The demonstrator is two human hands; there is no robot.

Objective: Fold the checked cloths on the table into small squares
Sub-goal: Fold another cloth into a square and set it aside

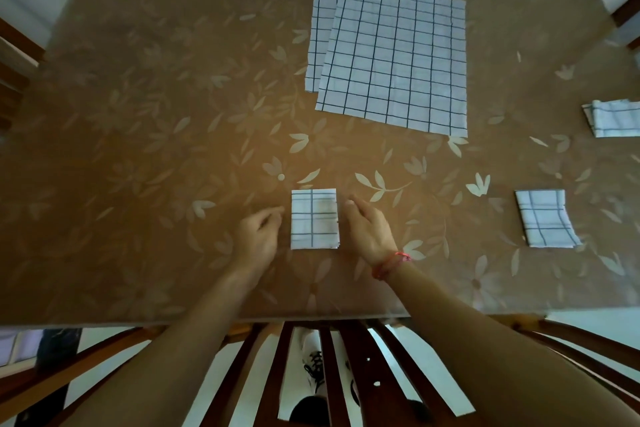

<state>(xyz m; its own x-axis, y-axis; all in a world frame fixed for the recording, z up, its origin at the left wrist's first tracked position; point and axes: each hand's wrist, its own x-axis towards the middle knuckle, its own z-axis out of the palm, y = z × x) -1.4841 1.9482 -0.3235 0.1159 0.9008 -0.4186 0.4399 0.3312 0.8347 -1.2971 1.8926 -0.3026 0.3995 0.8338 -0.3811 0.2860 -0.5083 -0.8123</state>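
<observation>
A folded cloth (314, 218) lies near the front of the table (156, 114), a small white rectangle with dark checks, its layered edges showing along the right side and bottom. The two hands flank it. The left hand (258, 236) sits just beside its left edge, fingers curled loosely inward and holding nothing; whether the fingertips touch the cloth cannot be told. The right hand (369, 229) is just beside the right edge, fingers extended and together, palm down and empty — it too looks apart from the cloth by a thin gap. A red bracelet (391, 262) circles the right wrist.

Farther back, right of centre, two flat cloths (394, 59) lie spread open, one overlapping the other — the upper one shifted right and nearer. Toward the right edge of the table is another folded square (543, 218), a little skewed, and behind it, cut off by the frame, a third folded piece (613, 118).

The table wears a brown covering with pale leaf and flower shapes. Below its front edge, the dark wooden slats of a chair (346, 374) show, with a shoe (313, 364) visible between them.
</observation>
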